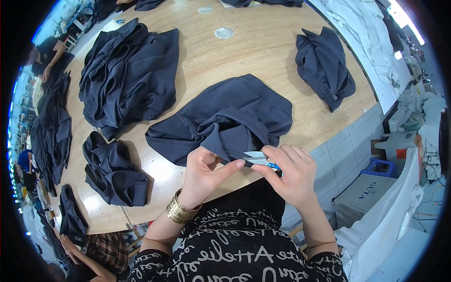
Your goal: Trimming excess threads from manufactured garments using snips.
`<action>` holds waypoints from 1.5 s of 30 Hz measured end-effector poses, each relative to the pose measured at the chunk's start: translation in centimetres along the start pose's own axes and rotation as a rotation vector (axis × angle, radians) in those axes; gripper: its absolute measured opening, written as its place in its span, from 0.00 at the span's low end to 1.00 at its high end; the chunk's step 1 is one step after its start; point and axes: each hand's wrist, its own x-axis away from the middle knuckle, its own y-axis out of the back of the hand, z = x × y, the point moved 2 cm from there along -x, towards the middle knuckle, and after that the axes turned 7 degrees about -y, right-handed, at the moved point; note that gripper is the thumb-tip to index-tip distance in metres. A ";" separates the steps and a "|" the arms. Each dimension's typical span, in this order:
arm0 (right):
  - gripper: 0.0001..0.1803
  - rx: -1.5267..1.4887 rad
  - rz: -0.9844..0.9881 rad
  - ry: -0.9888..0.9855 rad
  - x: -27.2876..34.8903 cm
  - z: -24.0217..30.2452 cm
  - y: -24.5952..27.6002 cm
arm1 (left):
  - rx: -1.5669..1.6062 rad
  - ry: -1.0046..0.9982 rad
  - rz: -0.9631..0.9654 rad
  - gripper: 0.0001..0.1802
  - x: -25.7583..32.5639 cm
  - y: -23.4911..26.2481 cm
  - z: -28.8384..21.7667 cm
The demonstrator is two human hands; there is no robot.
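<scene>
A dark navy pair of shorts (235,105) with an elastic waistband lies crumpled at the table's near edge. With my left hand (206,170) I pinch a seamed edge of it between thumb and fingers; a gold cuff circles that wrist. My right hand (291,171) is closed around small thread snips (263,162) with blue on the handle. Their metal blades point left and lie against the seam, close to my left thumb. Part of the handle is hidden in my right palm.
Dark garments form a large pile (131,75) at the far left, a smaller heap (115,171) nearer me and another bundle (324,66) at the right on the wooden table (253,47). A grey box (366,195) stands on the tiled floor at right. Other people work along the left.
</scene>
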 end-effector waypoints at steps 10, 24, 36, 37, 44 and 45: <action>0.15 -0.085 0.067 -0.070 0.1 -0.1 -0.1 | -0.063 0.085 -0.032 0.12 -0.3 -0.5 -0.2; 0.15 -0.027 0.000 -0.040 0.1 0.0 0.1 | -0.197 0.046 -0.032 0.11 -0.3 0.4 0.0; 0.15 -0.100 -0.011 -0.066 0.3 -0.2 -0.4 | -0.047 0.028 -0.080 0.12 -0.5 -0.9 -0.6; 0.15 -0.108 -0.014 -0.072 0.3 -0.1 -0.3 | -0.048 0.028 -0.080 0.12 -0.5 -0.8 -0.5; 0.12 -0.083 -0.006 -0.098 0.4 0.1 -0.1 | -0.165 0.043 -0.062 0.09 -0.2 0.1 0.2; 0.12 -0.083 -0.006 -0.098 0.4 -0.2 -0.1 | -0.153 0.046 -0.074 0.09 -0.3 0.0 0.1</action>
